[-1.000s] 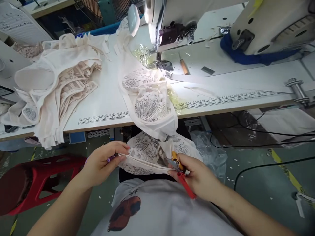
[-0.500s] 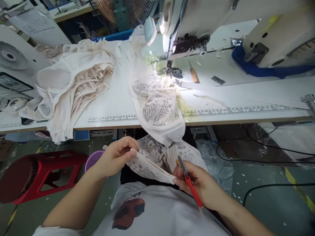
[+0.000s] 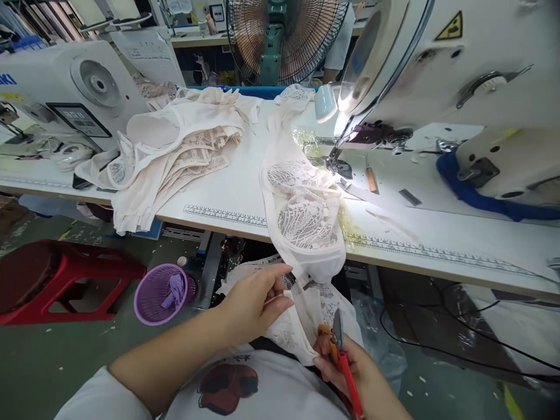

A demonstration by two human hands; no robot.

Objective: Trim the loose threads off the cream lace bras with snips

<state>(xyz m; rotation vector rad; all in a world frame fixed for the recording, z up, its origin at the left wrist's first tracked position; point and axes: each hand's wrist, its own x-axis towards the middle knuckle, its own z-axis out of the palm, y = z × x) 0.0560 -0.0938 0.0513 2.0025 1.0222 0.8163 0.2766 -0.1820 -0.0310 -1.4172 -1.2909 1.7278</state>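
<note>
My right hand (image 3: 345, 367) grips red-handled scissors (image 3: 349, 379), blades up, and its thumb and fingers also pinch the lower edge of a cream lace bra piece (image 3: 291, 335) over my lap. At the upper left of that piece, my left hand (image 3: 249, 303) has its fingers curled on the fabric; its fingertips are partly hidden. Just beyond both hands, a cream lace bra (image 3: 301, 224) hangs over the table edge, its far part lying beside the needle area of the sewing machine (image 3: 494, 76).
A pile of cream bras (image 3: 175, 151) lies left on the table (image 3: 245, 192). An orange-handled awl (image 3: 371, 179) rests by the machine. On the floor at left are a purple basket (image 3: 142, 300) and a red stool (image 3: 83, 280). A fan (image 3: 284, 41) stands behind.
The view has tilted up and shifted left. My left hand has moved right along the lace piece, nearer my right hand, and the stretch of fabric between them is shorter. The scissors remain in my right hand.
</note>
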